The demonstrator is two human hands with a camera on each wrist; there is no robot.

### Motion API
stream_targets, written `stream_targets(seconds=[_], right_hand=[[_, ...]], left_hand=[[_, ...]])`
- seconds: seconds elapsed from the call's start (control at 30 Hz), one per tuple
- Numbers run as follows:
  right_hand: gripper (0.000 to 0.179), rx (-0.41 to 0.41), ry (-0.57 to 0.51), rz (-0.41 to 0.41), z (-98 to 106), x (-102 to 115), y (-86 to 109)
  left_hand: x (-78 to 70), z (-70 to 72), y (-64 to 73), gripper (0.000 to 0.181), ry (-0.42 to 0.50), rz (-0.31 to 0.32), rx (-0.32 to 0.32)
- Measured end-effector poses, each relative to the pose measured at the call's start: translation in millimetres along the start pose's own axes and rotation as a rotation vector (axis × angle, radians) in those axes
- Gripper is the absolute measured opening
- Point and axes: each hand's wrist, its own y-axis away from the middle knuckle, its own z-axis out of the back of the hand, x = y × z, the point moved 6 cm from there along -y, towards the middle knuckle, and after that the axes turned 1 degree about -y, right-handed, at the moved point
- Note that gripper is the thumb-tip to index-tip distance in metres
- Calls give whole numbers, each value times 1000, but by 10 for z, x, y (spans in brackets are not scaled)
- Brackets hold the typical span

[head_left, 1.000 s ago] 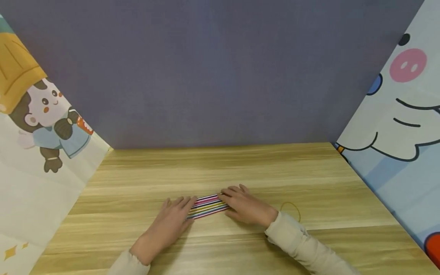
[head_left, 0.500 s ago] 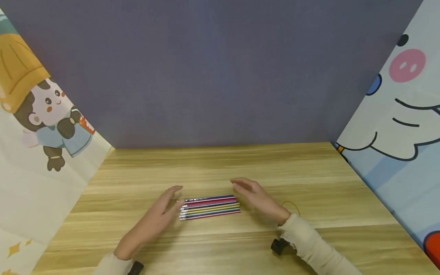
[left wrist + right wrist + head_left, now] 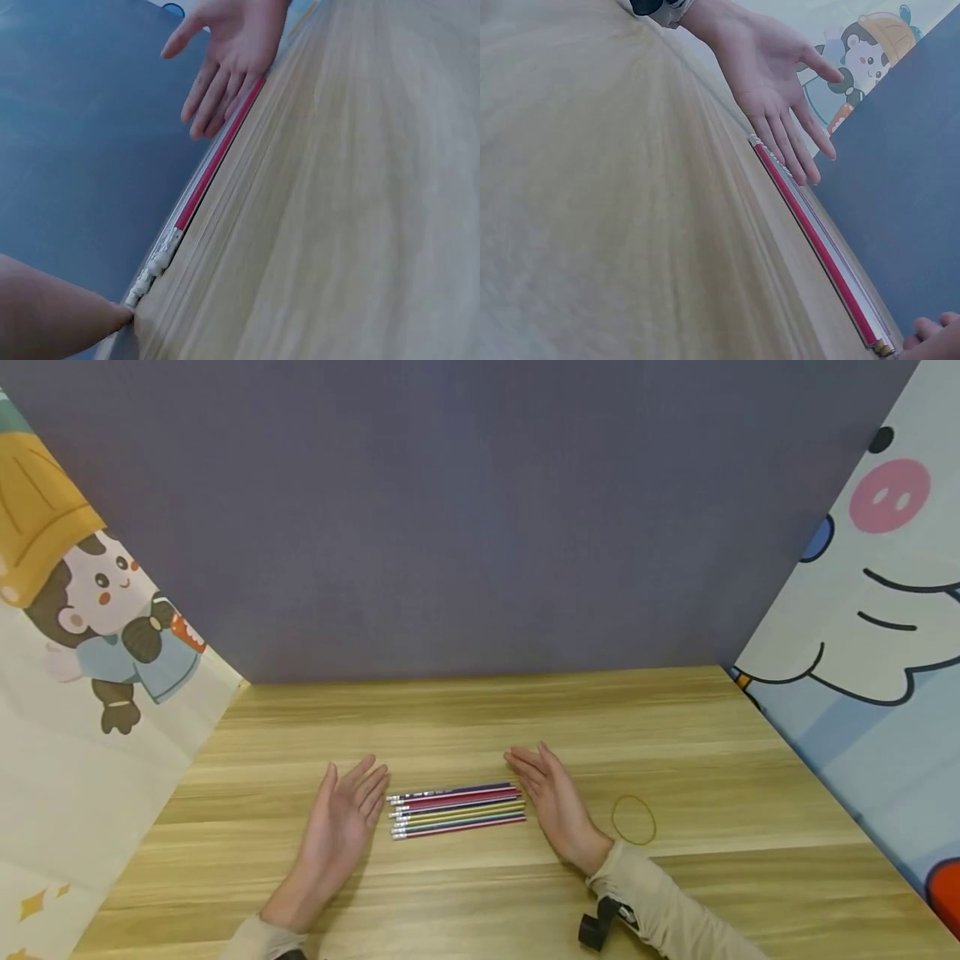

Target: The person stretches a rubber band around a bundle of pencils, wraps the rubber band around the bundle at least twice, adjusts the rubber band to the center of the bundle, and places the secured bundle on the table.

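Several striped pencils [image 3: 457,810] lie side by side on the wooden table [image 3: 375,718], their white-and-silver ends toward the left. My left hand [image 3: 341,814] stands on edge beside those ends, palm turned to the pencils and fingers straight. Across from it my right hand [image 3: 558,810] stands at the other ends, its palm facing inward too. Neither hand holds anything. In the left wrist view a red pencil [image 3: 217,161] is nearest, with the right hand [image 3: 236,64] beyond it. The right wrist view shows the left hand [image 3: 772,90] with fingers spread out over the far pencil ends.
A thin yellow rubber band [image 3: 633,820] lies on the table to the right of the right hand. A grey panel [image 3: 480,527] rises behind the table, and printed cartoon panels stand left and right. A black wrist camera [image 3: 596,928] hangs under the right sleeve.
Both hands have lifted off the pencils, which they covered earlier, and now stand at the two ends with palms facing. The pencils lie more level, and the rubber band shows whole.
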Motion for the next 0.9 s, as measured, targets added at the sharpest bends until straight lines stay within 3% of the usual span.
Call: stream_targets(seconds=[0.1, 0.23, 0.6, 0.7, 0.9], right_hand=[[72, 21, -44, -8, -36, -19, 4], [70, 49, -59, -10, -93, -45, 12], [69, 99, 86, 43, -195, -110, 59], [68, 106, 124, 43, -169, -96, 53], [66, 104, 126, 62, -99, -28, 21]], left_hand=[[37, -22, 8, 80, 32, -6, 9], [77, -59, 15, 77, 10, -12, 3], [204, -192, 19, 72, -117, -70, -102], [185, -186, 16, 72, -132, -58, -109], [101, -108, 40, 73, -78, -12, -74]])
